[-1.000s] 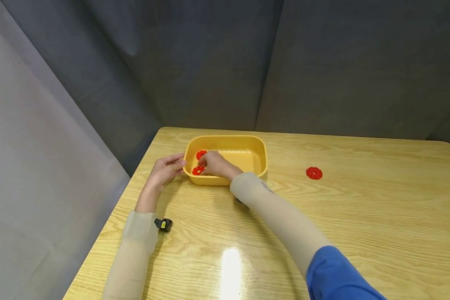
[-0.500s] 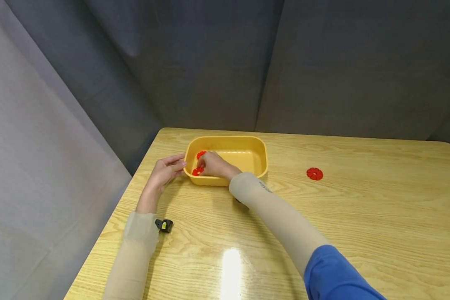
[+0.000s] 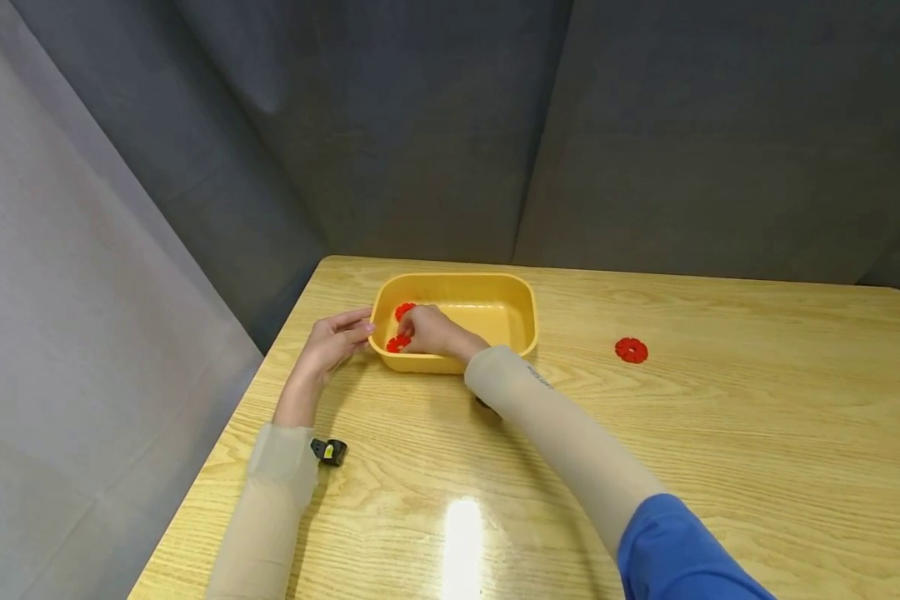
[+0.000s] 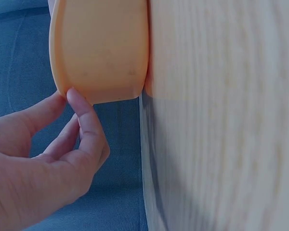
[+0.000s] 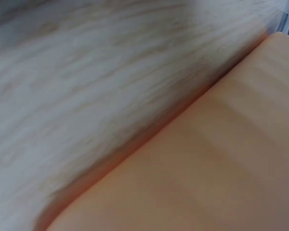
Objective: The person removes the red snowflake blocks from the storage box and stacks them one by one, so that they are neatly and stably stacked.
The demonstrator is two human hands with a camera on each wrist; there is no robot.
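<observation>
1. The right hand [image 3: 432, 331] is reached into the left end of the yellow tub [image 3: 521, 292], its fingers curled down over two red discs [image 3: 398, 342] that lie on the tub floor; one disc is seen at the fingertips and the other [image 3: 404, 311] just beyond them, but whether either is actually pinched cannot be told from the head view, and the right wrist view is filled by blurred tub wall and worktop
2. The left hand [image 3: 332, 341] is set against the outside of the tub's left end with fingers nearly straight; in the left wrist view a fingertip [image 4: 76, 96] is seen touching the tub's lower corner [image 4: 100, 48], so the tub is steadied rather than gripped
3. The tub's long axis is laid across the body, from the left hand's side toward the right, and both hands are gathered at the same short end
4. A third red disc [image 3: 631, 350] is left on the bare worktop [image 3: 720, 433], well apart to the right of the right hand and beyond the tub's far end; the right hand is much the nearer to it, with the forearm lying between
5. A small black and yellow object [image 3: 330, 451] is seen at the left wrist, near the sleeve
</observation>
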